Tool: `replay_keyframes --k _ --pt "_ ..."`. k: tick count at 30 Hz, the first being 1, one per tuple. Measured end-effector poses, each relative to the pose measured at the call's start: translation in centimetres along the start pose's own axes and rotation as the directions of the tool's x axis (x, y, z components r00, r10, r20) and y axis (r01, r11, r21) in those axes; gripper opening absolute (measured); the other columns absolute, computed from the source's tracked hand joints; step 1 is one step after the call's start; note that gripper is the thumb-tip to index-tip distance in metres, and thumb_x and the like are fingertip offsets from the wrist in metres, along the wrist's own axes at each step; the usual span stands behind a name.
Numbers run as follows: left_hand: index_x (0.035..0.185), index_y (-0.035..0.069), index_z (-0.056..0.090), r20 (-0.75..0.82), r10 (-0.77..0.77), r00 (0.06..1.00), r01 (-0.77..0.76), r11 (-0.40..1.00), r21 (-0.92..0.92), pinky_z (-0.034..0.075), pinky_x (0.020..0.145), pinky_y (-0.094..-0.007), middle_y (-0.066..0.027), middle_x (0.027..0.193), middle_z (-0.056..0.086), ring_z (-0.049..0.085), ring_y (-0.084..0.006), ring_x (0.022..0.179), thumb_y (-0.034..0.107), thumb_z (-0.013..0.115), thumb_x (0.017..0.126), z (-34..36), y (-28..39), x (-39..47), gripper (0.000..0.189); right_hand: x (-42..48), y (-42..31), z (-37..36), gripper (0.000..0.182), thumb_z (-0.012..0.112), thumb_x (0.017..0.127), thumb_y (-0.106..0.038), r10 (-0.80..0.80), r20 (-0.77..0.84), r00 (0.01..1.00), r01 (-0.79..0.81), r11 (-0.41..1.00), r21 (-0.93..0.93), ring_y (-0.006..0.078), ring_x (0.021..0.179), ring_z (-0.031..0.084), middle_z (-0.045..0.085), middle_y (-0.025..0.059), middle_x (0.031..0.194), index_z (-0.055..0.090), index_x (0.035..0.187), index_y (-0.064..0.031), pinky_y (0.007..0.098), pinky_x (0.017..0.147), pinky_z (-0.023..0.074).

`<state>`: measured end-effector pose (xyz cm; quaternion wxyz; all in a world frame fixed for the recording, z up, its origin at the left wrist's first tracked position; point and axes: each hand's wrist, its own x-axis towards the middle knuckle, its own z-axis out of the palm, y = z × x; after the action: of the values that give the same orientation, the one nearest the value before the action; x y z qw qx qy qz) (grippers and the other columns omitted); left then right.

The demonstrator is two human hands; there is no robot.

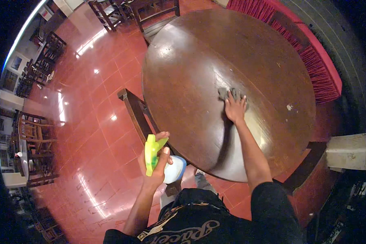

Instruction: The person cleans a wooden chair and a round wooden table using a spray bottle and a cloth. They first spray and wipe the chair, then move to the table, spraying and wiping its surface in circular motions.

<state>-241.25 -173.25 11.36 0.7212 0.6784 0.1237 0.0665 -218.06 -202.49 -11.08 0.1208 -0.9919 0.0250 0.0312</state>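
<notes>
My left hand (158, 164) grips a spray bottle near its neck, off the near left edge of the table. The bottle has a yellow-green trigger head (151, 152) and a white body (172, 171) with a blue base. A round brown wooden table (186, 116) stands before me. On its top my right hand (235, 110) presses a crumpled dark grey cloth (223, 94) flat, fingers spread over it. Part of the cloth is hidden under the palm. A pale spot (289, 107) marks the tabletop to the right of that hand.
A wooden bench (135, 113) stands against the table's left side, and a chair (158, 26) at its far left. A table with a pleated red skirt (317, 70) runs behind on the right. Red floor tiles (109, 91) shine at left. A pale box-like block (347, 151) is at right.
</notes>
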Motion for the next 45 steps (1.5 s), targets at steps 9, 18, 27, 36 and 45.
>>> replay_keyframes --k 9,18,27,36,45 --pt "0.137 -0.004 0.051 0.061 -0.044 0.997 0.043 0.999 0.009 0.053 0.064 -0.0268 -0.0148 0.134 0.062 0.061 -0.0112 0.068 0.008 0.063 0.097 0.4 -0.5 1.8 0.044 -7.6 -17.7 3.6 0.056 0.048 0.102 -0.039 -0.645 0.079 0.76 0.636 0.763 0.116 0.0506 0.15 0.021 0.028 0.0188 0.164 0.038 0.157 -0.0319 0.0602 0.121 0.0214" --pt "0.136 -0.002 0.053 0.052 -0.103 0.993 0.103 0.995 0.012 0.052 0.064 -0.0264 -0.014 0.132 0.063 0.059 -0.0099 0.069 0.003 0.061 0.097 0.4 -1.6 3.2 0.04 1.1 -20.6 4.2 0.053 0.046 0.103 -0.039 -0.661 0.023 0.75 0.647 0.74 0.185 0.0404 0.152 0.024 0.035 0.0131 0.162 0.041 0.155 -0.0328 0.0534 0.124 0.0188" --pt "0.135 -0.004 0.052 0.122 -0.132 0.984 0.121 0.988 0.097 0.052 0.066 -0.0268 -0.0154 0.133 0.061 0.06 -0.0108 0.069 0.007 0.061 0.097 1.3 -3.5 4.6 0.04 9.0 -0.8 0.7 0.054 0.049 0.101 -0.043 -0.165 -0.237 0.958 0.159 0.986 -0.046 0.0514 0.141 0.038 0.044 0.0214 0.155 0.047 0.152 -0.0274 0.0601 0.115 0.0302" --pt "0.133 0.003 0.059 0.081 -0.104 0.991 0.107 0.994 -0.021 0.049 0.064 -0.0225 -0.0057 0.126 0.064 0.057 -0.0055 0.069 -0.001 0.06 0.096 2.0 -3.2 3.9 0.037 -4.4 -2.0 1.5 0.058 0.048 0.102 -0.039 -0.009 -0.078 0.997 0.005 0.999 -0.049 0.0561 0.148 0.019 0.03 0.0239 0.161 0.036 0.158 -0.0275 0.0603 0.121 0.0169" --pt "0.134 0.005 0.059 0.075 -0.079 0.994 0.082 0.996 -0.035 0.049 0.063 -0.0224 -0.004 0.114 0.067 0.057 -0.0057 0.069 0.005 0.062 0.098 0.8 -3.5 2.6 0.037 4.2 -23.5 6.1 0.059 0.045 0.102 -0.039 -0.521 0.054 0.852 0.502 0.842 0.196 0.046 0.153 0.016 0.026 0.0157 0.166 0.032 0.159 -0.0315 0.0586 0.124 0.0147"
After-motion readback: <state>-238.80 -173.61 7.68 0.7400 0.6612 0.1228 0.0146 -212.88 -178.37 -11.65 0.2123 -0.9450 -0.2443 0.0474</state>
